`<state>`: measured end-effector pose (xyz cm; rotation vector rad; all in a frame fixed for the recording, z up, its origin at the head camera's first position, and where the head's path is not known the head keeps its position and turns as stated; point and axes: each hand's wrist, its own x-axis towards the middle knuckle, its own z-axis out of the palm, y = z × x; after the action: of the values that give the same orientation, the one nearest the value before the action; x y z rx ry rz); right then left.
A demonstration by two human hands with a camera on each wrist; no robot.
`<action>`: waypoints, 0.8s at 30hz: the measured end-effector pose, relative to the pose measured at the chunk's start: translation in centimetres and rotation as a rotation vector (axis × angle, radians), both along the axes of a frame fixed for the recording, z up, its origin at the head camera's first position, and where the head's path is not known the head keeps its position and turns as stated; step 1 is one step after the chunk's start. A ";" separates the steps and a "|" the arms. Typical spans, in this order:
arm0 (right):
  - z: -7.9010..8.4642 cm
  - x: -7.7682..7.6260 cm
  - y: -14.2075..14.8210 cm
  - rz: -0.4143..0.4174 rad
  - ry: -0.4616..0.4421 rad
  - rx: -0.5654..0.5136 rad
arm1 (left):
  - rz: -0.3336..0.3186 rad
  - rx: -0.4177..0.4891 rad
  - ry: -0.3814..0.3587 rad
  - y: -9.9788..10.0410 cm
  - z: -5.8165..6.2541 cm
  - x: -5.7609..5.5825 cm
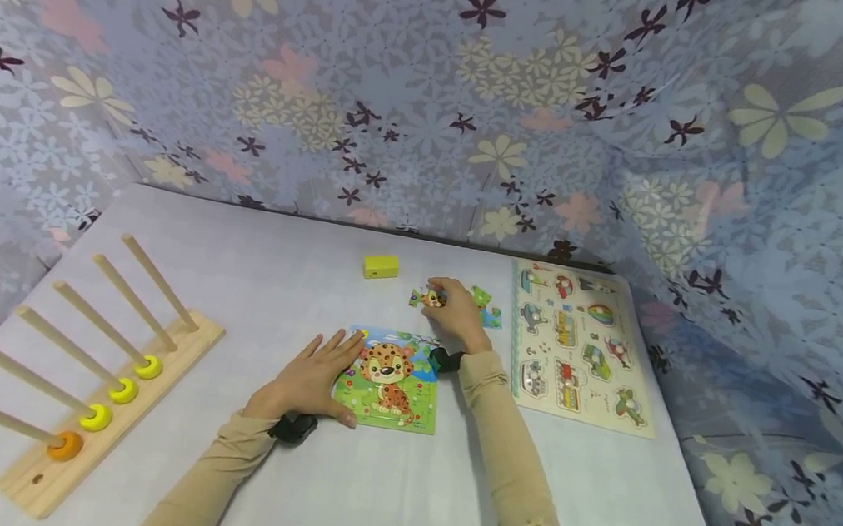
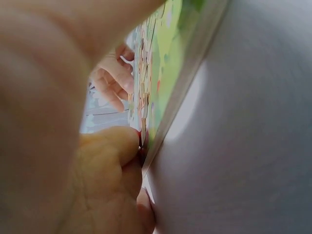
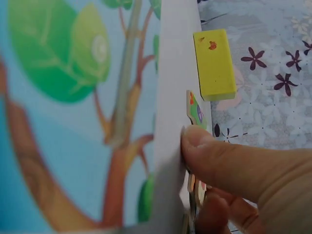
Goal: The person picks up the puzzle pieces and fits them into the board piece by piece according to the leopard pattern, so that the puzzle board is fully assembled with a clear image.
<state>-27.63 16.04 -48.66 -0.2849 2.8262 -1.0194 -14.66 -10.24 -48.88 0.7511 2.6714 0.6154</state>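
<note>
Right hand [image 1: 457, 308]: thumb and curled fingers pinching at small flat wooden puzzle pieces with a leopard-face print and green parts [image 1: 433, 297], low over the table; exact grip partly hidden by the thumb. Left hand [image 1: 314, 375]: fingers spread, mostly straight, resting along the left edge of the square leopard-picture puzzle board, green and blue [image 1: 385, 377], which lies flat in front of the person. More loose green and blue puzzle pieces [image 1: 492, 317] just right of the right hand. Step in hand looks like handling loose pieces while the left hand steadies the board. Next move likely calls for a firm edge pinch without disturbing neighbouring pieces. Farther out: yellow rectangular block [image 1: 380, 267] beyond the board, cream board printed with colourful vehicles [image 1: 593, 399] at right, pale wooden peg rack [image 1: 198, 327] with yellow and orange rings [image 1: 65, 446] at left.
</note>
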 end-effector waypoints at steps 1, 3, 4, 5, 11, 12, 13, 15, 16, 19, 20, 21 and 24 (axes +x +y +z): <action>-0.1 -0.1 0.0 -0.006 0.001 -0.004 | 0.001 -0.001 -0.002 0.0 0.0 0.0; -0.4 -0.1 0.1 -0.029 0.011 -0.019 | -0.001 0.000 0.003 0.0 0.0 0.1; -0.5 0.1 0.2 -0.046 0.011 -0.034 | -0.002 0.001 0.005 0.0 0.1 0.1; -0.6 0.2 0.2 -0.062 0.009 -0.058 | -0.001 -0.002 0.004 0.0 0.1 0.2; -0.2 2.6 0.6 -0.137 0.021 -0.204 | 0.001 0.002 0.006 -0.2 0.1 0.3; 0.0 3.2 0.6 -0.133 0.022 -0.229 | 0.001 0.000 0.007 -0.3 0.1 0.3; 0.2 3.8 0.5 -0.126 0.008 -0.255 | 0.001 -0.002 0.010 -0.3 0.2 0.3; 0.4 5.0 0.3 -0.103 -0.052 -0.305 | -0.001 -0.004 0.010 -0.3 0.2 0.3; 0.4 5.5 0.2 -0.086 -0.093 -0.323 | -0.003 -0.003 0.012 -0.3 0.2 0.2; 0.6 7.0 -0.4 -0.016 -0.189 -0.344 | -0.001 -0.003 0.022 -0.2 0.1 0.1; 0.7 7.4 -0.7 0.013 -0.209 -0.349 | -0.001 -0.002 0.021 -0.2 0.1 0.0; 0.8 7.8 -1.0 0.046 -0.216 -0.351 | -0.001 -0.002 0.022 -0.1 0.1 0.0; 1.0 8.6 -1.9 0.136 -0.220 -0.347 | -0.001 0.002 0.012 0.1 0.0 0.0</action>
<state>-19.02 14.12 -47.67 -0.3664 2.3932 -1.4109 -14.68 -10.11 -48.85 0.7581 2.6814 0.6157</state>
